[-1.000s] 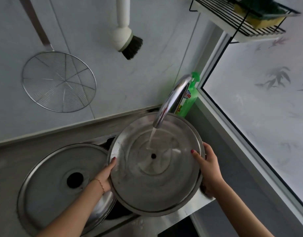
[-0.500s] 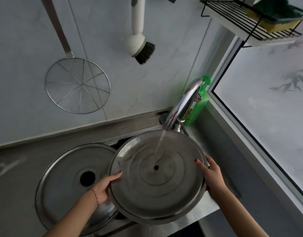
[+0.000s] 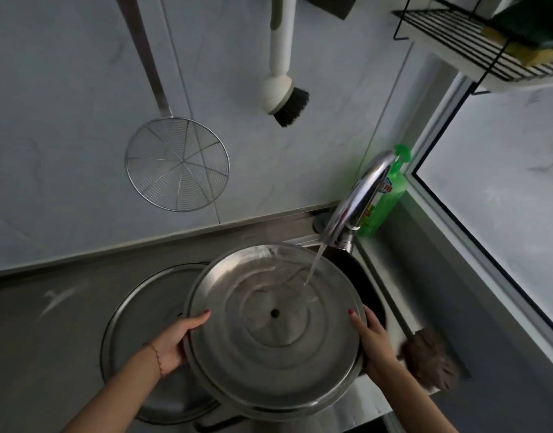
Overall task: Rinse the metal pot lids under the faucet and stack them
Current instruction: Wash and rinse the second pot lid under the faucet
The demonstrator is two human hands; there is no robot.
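I hold a large round metal pot lid (image 3: 269, 348) with its hollow underside up and a small hole at its centre. My left hand (image 3: 175, 342) grips its left rim and my right hand (image 3: 373, 342) grips its right rim. The chrome faucet (image 3: 356, 198) arches over the far right of the lid, and its stream of water lands on the lid's upper right part. A second, bigger metal lid (image 3: 137, 332) lies to the left, partly under the one I hold.
A green dish soap bottle (image 3: 390, 195) stands behind the faucet. A brown brush (image 3: 431, 357) lies on the sink edge at the right. On the wall hang a wire skimmer (image 3: 176, 164) and a white dish brush (image 3: 281, 76). A black wire rack (image 3: 475, 48) holds sponges at upper right.
The held lid has dropped lower and shifted left under the faucet, so the water now strikes nearer its far right edge. The view has tilted down and a brown brush has appeared.
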